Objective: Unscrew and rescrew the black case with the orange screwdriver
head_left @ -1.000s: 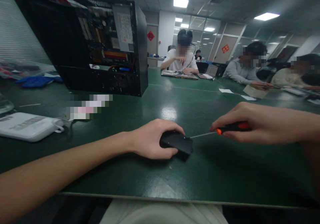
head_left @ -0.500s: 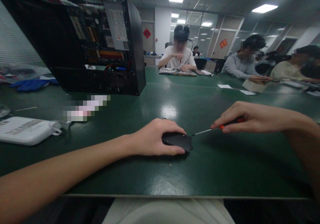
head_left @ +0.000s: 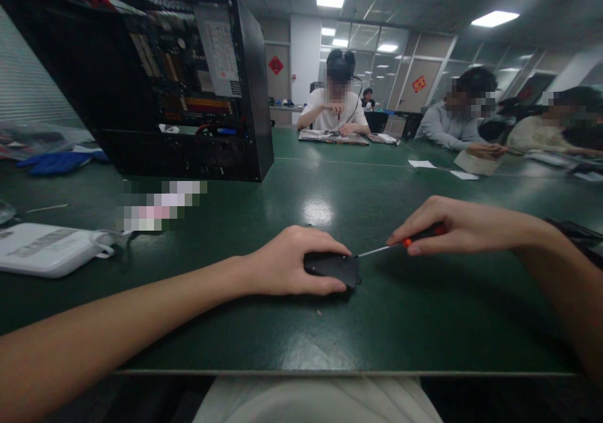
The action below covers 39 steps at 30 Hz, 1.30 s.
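Observation:
On the green table, my left hand (head_left: 292,263) grips a flat black plastic box (head_left: 332,268) between thumb and fingers; its exact kind is unclear, and the palm covers its left end. A small loop or tab sticks out at its right end. My right hand (head_left: 436,227) is closed around a screwdriver (head_left: 407,242) with a red and black handle. Its thin metal shaft points left, and the tip meets the upper right corner of the black box, though I cannot tell whether it sits in a gap.
An open black computer case (head_left: 198,90) stands at the back left. A white device with a strap (head_left: 51,247) and blue gloves (head_left: 61,161) lie left. Across the table, a person (head_left: 336,102) works on a flat panel (head_left: 332,137); others sit right. Papers (head_left: 423,164) lie between.
My right hand has moved left with the screwdriver, bringing its tip to the corner of the black box. My left hand keeps its hold.

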Each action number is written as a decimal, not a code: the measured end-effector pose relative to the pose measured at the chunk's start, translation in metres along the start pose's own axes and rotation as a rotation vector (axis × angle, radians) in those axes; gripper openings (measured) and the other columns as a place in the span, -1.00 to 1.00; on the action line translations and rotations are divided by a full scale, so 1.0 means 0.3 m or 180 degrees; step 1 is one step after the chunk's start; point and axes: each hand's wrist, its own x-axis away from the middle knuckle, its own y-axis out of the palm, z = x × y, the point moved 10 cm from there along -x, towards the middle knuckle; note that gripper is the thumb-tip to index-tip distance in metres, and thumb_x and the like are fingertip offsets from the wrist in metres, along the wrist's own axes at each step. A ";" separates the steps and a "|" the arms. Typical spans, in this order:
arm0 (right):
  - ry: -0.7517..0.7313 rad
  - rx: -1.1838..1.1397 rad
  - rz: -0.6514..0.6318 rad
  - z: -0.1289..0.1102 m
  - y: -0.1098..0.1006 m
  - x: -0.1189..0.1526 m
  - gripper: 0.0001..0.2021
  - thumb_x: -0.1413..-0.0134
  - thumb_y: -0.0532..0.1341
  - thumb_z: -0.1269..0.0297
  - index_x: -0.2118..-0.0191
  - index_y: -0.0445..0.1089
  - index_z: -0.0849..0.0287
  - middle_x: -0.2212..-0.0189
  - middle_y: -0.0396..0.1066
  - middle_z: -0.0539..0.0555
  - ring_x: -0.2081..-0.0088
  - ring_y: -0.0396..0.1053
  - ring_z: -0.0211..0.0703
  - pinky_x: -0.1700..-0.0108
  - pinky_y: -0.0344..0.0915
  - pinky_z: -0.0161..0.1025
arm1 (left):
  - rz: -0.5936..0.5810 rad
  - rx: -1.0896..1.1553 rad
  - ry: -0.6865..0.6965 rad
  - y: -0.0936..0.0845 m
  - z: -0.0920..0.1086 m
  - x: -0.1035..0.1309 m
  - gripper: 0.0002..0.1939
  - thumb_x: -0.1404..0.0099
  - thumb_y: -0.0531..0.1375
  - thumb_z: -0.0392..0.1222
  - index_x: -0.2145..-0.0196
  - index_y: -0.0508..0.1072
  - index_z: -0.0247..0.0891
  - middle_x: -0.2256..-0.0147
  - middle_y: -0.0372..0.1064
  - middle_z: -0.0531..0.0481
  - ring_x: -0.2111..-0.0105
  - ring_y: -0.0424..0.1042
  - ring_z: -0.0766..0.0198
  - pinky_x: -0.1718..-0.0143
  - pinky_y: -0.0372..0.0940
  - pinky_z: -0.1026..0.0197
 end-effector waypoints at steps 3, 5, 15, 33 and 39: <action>-0.0148 -0.0084 0.0149 -0.001 0.012 -0.030 -0.65 -0.29 0.33 0.08 -0.13 0.59 0.00 0.00 0.62 0.00 0.02 0.57 -0.09 0.02 0.45 -0.30 | 0.0030 -0.0056 -0.0053 -0.002 -0.008 0.002 -0.47 -0.26 0.45 0.05 -0.08 0.58 -0.29 0.05 0.62 -0.12 0.09 0.60 0.12 0.06 0.37 0.19; -0.0229 -0.0162 0.0217 0.005 0.020 -0.048 -0.66 -0.29 0.33 0.08 -0.11 0.60 0.05 0.01 0.63 0.02 0.04 0.57 -0.11 0.03 0.44 -0.32 | 0.0044 -0.0077 -0.0071 -0.002 -0.012 0.004 -0.45 -0.24 0.46 0.06 -0.07 0.58 -0.33 0.07 0.62 -0.13 0.11 0.60 0.12 0.09 0.36 0.20; -0.0319 -0.0420 -0.0131 0.065 0.047 -0.052 -0.67 -0.28 0.34 0.10 -0.06 0.62 0.11 0.14 0.66 0.07 0.19 0.57 -0.17 0.16 0.39 -0.34 | -0.0090 0.0070 0.0095 0.012 0.014 0.002 -0.51 -0.20 0.48 0.04 -0.01 0.62 -0.26 0.11 0.63 -0.12 0.13 0.58 0.11 0.08 0.38 0.17; -0.0701 -0.0833 -0.0265 -0.006 0.105 -0.084 -0.73 -0.25 0.36 0.16 0.06 0.66 0.20 0.26 0.65 0.13 0.33 0.52 -0.22 0.30 0.31 -0.34 | -0.0511 0.0313 0.0738 0.056 0.091 0.013 -0.56 -0.20 0.45 0.02 0.04 0.59 -0.23 0.15 0.62 -0.14 0.12 0.56 0.03 -0.02 0.35 0.04; -0.0673 -0.0775 -0.0300 -0.022 0.098 -0.071 -0.75 -0.23 0.38 0.17 0.09 0.67 0.21 0.34 0.63 0.10 0.40 0.48 -0.25 0.33 0.31 -0.35 | -0.0654 0.0362 0.0707 0.062 0.101 0.010 -0.56 -0.21 0.45 0.01 -0.01 0.60 -0.16 0.08 0.64 -0.09 0.08 0.55 0.02 -0.09 0.34 0.03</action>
